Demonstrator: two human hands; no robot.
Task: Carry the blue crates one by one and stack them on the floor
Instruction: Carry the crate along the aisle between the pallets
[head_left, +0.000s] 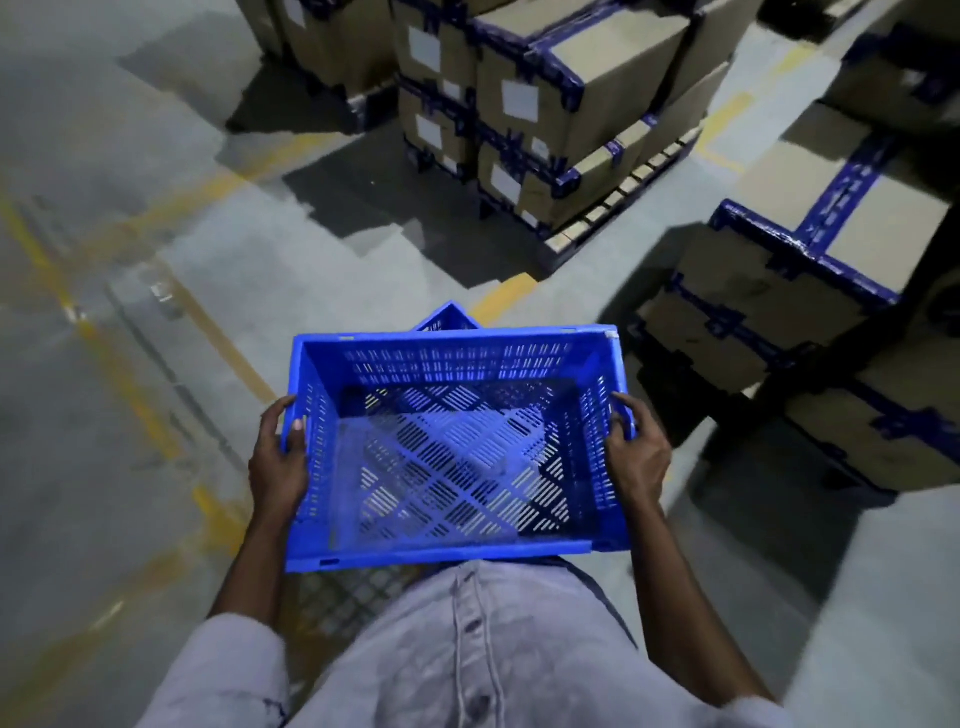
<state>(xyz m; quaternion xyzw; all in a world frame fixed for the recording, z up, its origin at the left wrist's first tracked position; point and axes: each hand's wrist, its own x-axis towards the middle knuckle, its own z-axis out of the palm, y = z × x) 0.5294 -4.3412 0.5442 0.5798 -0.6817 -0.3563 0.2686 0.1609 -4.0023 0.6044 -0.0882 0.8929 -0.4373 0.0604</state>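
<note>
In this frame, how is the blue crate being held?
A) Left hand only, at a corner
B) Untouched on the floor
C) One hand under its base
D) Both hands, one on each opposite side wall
D: the left hand and right hand each grip a side rim of the blue crate.

The grey concrete floor (130, 291) is dimly lit and carries worn yellow lines (122, 384) that run diagonally and cross one another. At the top, a stack of cardboard boxes (613, 67), bound with blue tape and bearing white labels (520, 101), rests on a pallet (623, 188). Another taped stack (769, 291) stands at the right. Dark shadows (363, 192) lie on the floor beside the boxes.
</note>
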